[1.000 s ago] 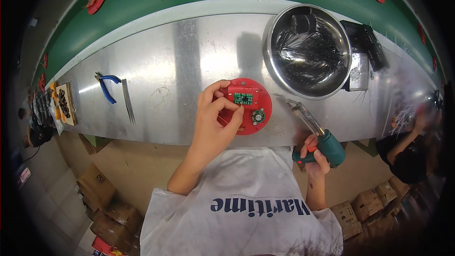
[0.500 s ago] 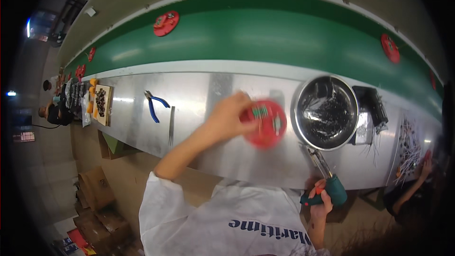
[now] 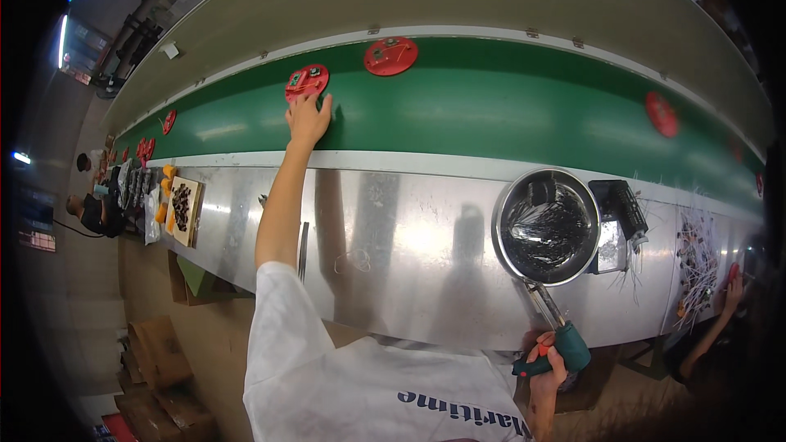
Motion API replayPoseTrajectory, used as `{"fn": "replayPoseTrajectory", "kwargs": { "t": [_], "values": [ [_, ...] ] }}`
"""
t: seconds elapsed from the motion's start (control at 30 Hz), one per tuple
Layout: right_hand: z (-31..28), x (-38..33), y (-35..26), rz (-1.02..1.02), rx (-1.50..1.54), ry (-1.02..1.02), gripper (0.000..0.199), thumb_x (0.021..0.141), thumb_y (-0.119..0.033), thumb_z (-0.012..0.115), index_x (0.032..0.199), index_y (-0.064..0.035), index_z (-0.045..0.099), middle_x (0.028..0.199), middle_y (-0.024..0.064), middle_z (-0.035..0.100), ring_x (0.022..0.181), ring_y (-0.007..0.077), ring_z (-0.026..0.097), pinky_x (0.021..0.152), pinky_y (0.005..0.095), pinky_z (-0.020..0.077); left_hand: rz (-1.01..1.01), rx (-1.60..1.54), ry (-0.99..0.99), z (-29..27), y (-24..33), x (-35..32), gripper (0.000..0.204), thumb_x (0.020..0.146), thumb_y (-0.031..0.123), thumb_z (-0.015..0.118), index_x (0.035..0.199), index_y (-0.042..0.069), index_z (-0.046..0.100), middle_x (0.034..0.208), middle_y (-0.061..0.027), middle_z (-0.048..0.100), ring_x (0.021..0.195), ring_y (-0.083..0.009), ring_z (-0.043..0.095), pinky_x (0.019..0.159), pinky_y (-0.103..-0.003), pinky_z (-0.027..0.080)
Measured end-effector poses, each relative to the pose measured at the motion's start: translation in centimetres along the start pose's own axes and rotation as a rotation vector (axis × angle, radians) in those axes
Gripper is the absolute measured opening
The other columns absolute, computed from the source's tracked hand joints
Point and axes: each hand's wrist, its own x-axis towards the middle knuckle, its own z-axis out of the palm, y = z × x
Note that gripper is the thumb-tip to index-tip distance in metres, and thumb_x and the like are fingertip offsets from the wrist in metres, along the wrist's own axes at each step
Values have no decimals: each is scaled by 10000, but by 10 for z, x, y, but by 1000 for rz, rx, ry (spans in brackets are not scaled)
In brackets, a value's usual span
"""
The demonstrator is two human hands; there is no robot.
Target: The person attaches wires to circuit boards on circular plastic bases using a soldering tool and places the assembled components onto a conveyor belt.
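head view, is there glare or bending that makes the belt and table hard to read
Head view: fisheye bends the green belt and steel table into arcs; soft glare patches on the table and in the bowl; the left hand and red disc are sharp, the rim dark.

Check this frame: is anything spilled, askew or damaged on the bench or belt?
Nothing stands out. The left hand touches a red disc on the green belt; the right hand holds a teal power screwdriver.
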Motion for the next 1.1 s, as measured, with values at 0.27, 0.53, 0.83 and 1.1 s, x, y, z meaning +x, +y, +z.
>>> {"fn": "replayPoseTrajectory", "kwargs": {
  "t": [0.27,0.53,0.83,1.1],
  "values": [
    [-2,-1,1,-15,17,-11,267,795,-193,605,930,30,545,929,164,558,558,189,533,509,276,460,80,-112,254,-2,-27,3,298,896,225,557,1065,-19,584,1132,-209,583,1082,-396,530,906,-472,442],
    [-2,-5,3,-3,91,26,228,775,-161,617,903,27,601,897,171,601,579,214,579,512,299,479,-82,-310,182,33,-58,58,504,807,376,730,1138,5,642,976,-184,702,908,-347,678,792,-421,530],
    [2,-5,-1,-20,173,102,270,789,-223,597,920,7,543,920,167,566,539,208,546,528,283,448,688,-522,-105,-58,85,-99,425,801,194,746,1153,-2,614,1132,-185,633,1061,-347,594,922,-410,450],
    [-3,-2,1,-2,180,76,282,809,-252,571,937,-4,532,949,159,550,536,201,542,531,292,438,1145,-551,-373,-97,155,-245,479,668,123,764,1115,15,629,1196,-140,618,1060,-337,587,898,-449,448]
  ]
}}
